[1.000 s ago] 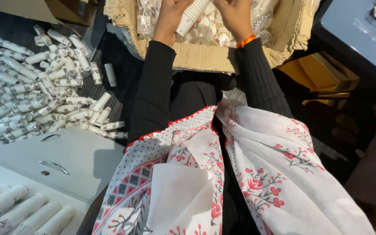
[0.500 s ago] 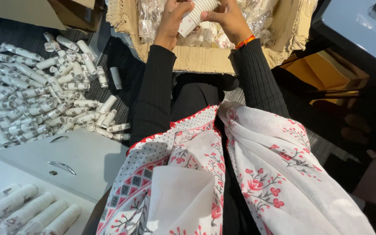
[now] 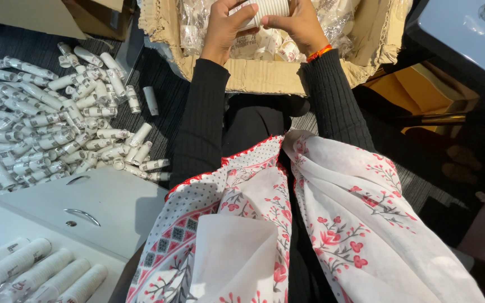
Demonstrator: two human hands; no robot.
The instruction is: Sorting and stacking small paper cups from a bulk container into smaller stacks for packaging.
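White cup stack, top cut off, gripped by both hands

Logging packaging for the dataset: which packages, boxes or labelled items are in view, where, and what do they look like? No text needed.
Cardboard box: top centre, brown, flaps torn, open.
Clear plastic bags: inside the box, crinkled, holding white tubes.
White ribbed piece: held over the box by left hand and right hand.
Loose tubes: heap on dark floor, left; white, dark label marks.
Row of tubes: bottom left, on white cabinet.
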